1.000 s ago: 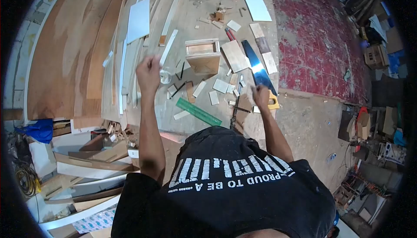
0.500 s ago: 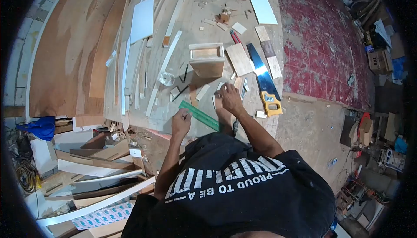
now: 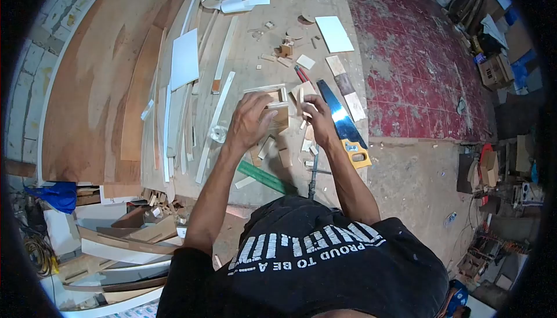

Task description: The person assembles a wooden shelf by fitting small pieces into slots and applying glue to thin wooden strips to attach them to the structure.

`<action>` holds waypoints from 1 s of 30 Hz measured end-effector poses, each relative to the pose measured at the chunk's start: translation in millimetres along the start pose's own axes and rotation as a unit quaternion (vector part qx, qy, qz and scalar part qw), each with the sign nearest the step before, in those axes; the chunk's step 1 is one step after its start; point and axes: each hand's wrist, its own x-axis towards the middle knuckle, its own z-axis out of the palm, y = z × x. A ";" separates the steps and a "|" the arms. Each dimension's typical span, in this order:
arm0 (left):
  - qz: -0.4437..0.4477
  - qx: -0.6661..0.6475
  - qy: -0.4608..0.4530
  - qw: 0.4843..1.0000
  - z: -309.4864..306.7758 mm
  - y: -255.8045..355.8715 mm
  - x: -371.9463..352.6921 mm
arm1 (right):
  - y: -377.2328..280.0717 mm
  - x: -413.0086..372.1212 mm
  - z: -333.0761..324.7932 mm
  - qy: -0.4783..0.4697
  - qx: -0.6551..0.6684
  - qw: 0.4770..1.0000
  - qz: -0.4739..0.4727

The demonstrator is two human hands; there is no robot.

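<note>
On the worktable, my left hand (image 3: 249,122) is closed around the left side of a small open wooden box (image 3: 281,116), its fingers over the top edge. My right hand (image 3: 318,118) pinches a small thin wooden strip (image 3: 300,101), held upright just right of the box and apart from it. Part of the box is hidden behind my left hand. Below my hands lies a green ruler (image 3: 264,177), with small wood offcuts (image 3: 267,147) above it. A handsaw (image 3: 342,118) with a yellow handle lies right of my right hand.
A roll of clear tape (image 3: 218,134) is left of my left forearm. Long wood strips (image 3: 216,123) and a white panel (image 3: 184,60) lie further left. A metal clamp (image 3: 314,176) is at the table's near edge. Red pencils (image 3: 301,74) lie beyond the box.
My left hand has gone from beside the ruler up to the box and gripped it. My right hand has risen from the tabletop with the wooden strip. The head view has shifted.
</note>
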 end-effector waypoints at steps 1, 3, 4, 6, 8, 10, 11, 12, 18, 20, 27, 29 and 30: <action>0.005 -0.001 0.002 1.000 3.3 -5.9 2.1 | -4.6 6.5 6.8 -0.001 0.004 1.000 -0.007; -0.001 -0.045 -0.074 0.996 7.1 -14.1 8.4 | -11.5 12.0 19.2 -0.002 0.008 1.000 -0.022; 0.007 -0.036 -0.081 0.996 8.1 -14.8 8.7 | -13.2 11.8 24.5 -0.007 0.000 1.000 -0.031; 0.008 -0.044 -0.074 0.996 9.6 -16.7 6.9 | -14.8 8.7 32.2 -0.027 -0.045 0.996 -0.079; 0.003 -0.053 -0.068 0.996 12.2 -19.7 5.3 | -16.7 7.1 36.3 -0.025 -0.066 0.994 -0.079; 0.011 -0.048 -0.054 0.997 14.7 -21.8 5.4 | -16.8 4.1 36.2 -0.029 -0.084 0.994 -0.063; 0.008 -0.049 -0.052 0.997 15.3 -22.2 4.5 | -13.4 4.8 36.3 -0.031 -0.087 0.994 -0.062; -0.003 -0.049 -0.063 0.997 13.8 -20.4 5.6 | -8.3 7.0 36.7 -0.029 -0.044 0.996 -0.069; -0.009 -0.050 -0.073 0.996 13.3 -23.6 8.9 | 1.7 10.6 37.0 -0.021 -0.021 0.996 -0.081; -0.011 -0.047 -0.080 0.996 13.4 -24.9 9.6 | 0.4 9.5 38.1 -0.016 -0.025 0.997 -0.078; -0.046 -0.025 -0.157 0.986 8.8 -18.5 13.7 | -9.3 3.4 41.1 -0.008 -0.054 0.996 -0.068; -0.046 -0.020 -0.162 0.986 8.5 -17.1 13.9 | -10.2 1.6 41.3 -0.006 -0.064 0.995 -0.073; -0.048 -0.022 -0.168 0.984 7.7 -17.4 14.4 | -10.2 1.9 41.6 -0.005 -0.069 0.995 -0.077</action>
